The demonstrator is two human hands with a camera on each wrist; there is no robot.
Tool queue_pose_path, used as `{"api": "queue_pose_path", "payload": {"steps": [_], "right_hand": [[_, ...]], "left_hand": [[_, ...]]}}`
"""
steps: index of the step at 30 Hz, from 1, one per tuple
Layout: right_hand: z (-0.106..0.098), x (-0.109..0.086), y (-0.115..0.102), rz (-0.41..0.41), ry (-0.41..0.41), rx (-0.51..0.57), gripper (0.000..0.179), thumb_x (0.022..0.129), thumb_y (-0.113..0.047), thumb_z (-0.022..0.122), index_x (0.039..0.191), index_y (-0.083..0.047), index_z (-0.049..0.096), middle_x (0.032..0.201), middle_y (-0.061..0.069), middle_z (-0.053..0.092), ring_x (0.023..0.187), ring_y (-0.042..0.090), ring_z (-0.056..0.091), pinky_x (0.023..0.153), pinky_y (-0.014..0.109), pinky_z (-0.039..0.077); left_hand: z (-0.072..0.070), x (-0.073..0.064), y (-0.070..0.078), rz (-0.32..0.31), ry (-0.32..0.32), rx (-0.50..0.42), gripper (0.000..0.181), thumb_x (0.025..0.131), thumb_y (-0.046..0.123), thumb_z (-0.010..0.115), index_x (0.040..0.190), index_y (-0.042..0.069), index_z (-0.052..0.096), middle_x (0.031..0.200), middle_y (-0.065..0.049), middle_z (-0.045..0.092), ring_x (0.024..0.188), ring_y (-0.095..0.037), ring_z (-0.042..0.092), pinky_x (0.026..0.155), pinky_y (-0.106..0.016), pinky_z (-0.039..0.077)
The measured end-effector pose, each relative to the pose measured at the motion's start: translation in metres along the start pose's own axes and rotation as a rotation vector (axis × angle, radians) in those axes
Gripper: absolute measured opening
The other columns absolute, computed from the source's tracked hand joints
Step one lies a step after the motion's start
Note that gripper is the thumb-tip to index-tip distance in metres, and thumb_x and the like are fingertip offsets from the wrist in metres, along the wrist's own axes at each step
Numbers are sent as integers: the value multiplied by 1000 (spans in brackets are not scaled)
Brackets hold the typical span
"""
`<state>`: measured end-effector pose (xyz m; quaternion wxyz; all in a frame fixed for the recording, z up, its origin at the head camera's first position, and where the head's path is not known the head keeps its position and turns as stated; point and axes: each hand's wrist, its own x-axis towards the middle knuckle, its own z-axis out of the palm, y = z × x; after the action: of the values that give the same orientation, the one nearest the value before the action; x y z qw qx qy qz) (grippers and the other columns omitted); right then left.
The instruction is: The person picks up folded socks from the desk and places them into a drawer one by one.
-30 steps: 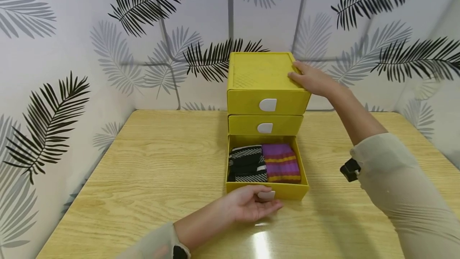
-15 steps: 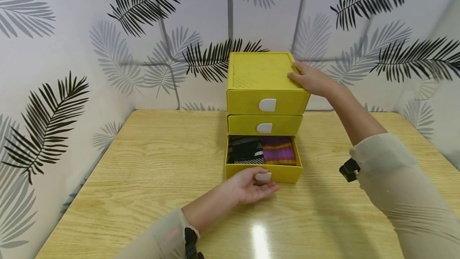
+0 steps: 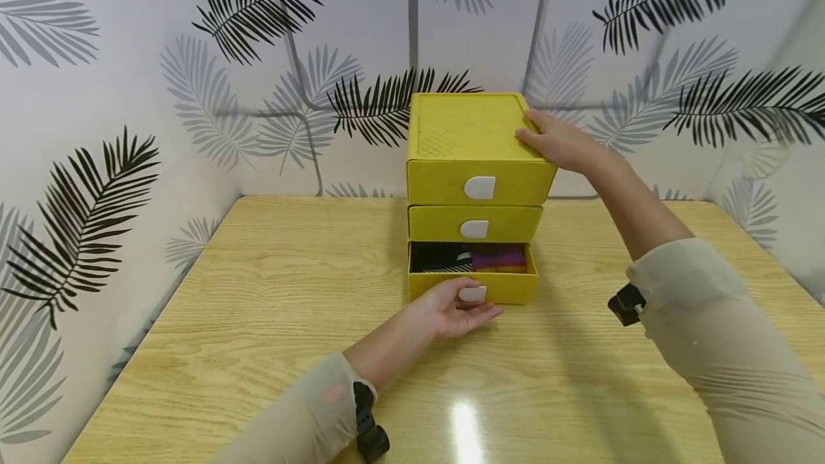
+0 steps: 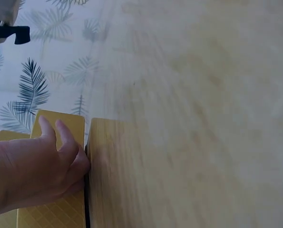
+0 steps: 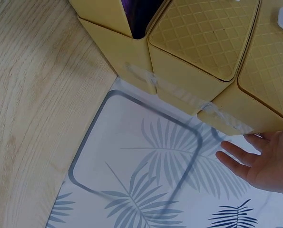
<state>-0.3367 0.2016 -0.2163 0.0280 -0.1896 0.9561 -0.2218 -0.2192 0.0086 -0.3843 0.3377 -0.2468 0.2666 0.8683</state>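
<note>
A yellow drawer unit (image 3: 473, 124) with three drawers and white handles stands on the wooden table. Its bottom drawer (image 3: 515, 288) is partly pulled out. Inside, in shadow, lie a folded black-and-white patterned cloth (image 3: 445, 258) and a purple cloth with orange stripes (image 3: 499, 259); their kind is unclear. My left hand (image 3: 454, 310) touches the bottom drawer's front at its handle (image 3: 473, 294), thumb above and fingers loosely extended below. My right hand (image 3: 557, 140) rests on the unit's top right edge. In the right wrist view, straight fingers (image 5: 236, 159) show beside the unit's side.
The unit stands near the back of the wooden table (image 3: 290, 285), before a leaf-patterned wall (image 3: 361, 27). The upper drawer (image 3: 438, 183) and the middle drawer (image 3: 438, 225) are pushed in. Clear tape (image 5: 179, 97) runs along the unit's side.
The bottom drawer has slid back into the unit, with my left hand moving along at its front. Less of the cloths shows now. My right hand stays in place.
</note>
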Motion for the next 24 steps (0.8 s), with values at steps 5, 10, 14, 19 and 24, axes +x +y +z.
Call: {"api": "queue_pose_path", "payload": {"steps": [5, 10, 14, 19, 24], "right_hand": [[0, 0, 0, -1, 4, 11, 64, 100, -35, 30, 146, 3, 7, 148, 25, 9, 135, 36, 7, 108, 46, 7], [0, -1, -1, 8, 0, 13, 64, 100, -36, 29, 146, 2, 6, 148, 24, 8, 135, 35, 7, 108, 47, 7], [0, -1, -1, 4, -1, 14, 64, 100, -36, 29, 146, 3, 6, 148, 24, 8, 135, 35, 7, 108, 46, 7], [0, -1, 0, -3, -4, 16, 65, 100, -36, 29, 146, 3, 5, 149, 23, 7, 136, 34, 5, 108, 45, 6], [0, -1, -1, 2, -5, 21, 65, 100, -36, 29, 146, 2, 5, 149, 23, 7, 136, 34, 5, 108, 46, 6]], "left_hand": [[5, 10, 9, 25, 11, -3, 33, 94, 9, 50, 119, -7, 38, 123, -24, 37, 120, -39, 40, 92, -39, 41], [9, 20, 18, 36, 21, 10, 37, 94, 11, 50, 123, -8, 36, 124, -23, 39, 120, -40, 41, 93, -39, 40], [11, 27, 25, 46, 22, 32, 40, 93, 12, 51, 124, -8, 35, 124, -23, 40, 118, -39, 42, 93, -39, 41], [12, 33, 31, 62, 30, 38, 39, 93, 12, 51, 124, -8, 36, 124, -22, 40, 117, -38, 43, 92, -38, 42], [14, 36, 33, 77, 35, 39, 38, 93, 12, 52, 122, -8, 36, 122, -22, 41, 117, -38, 44, 91, -39, 42]]}}
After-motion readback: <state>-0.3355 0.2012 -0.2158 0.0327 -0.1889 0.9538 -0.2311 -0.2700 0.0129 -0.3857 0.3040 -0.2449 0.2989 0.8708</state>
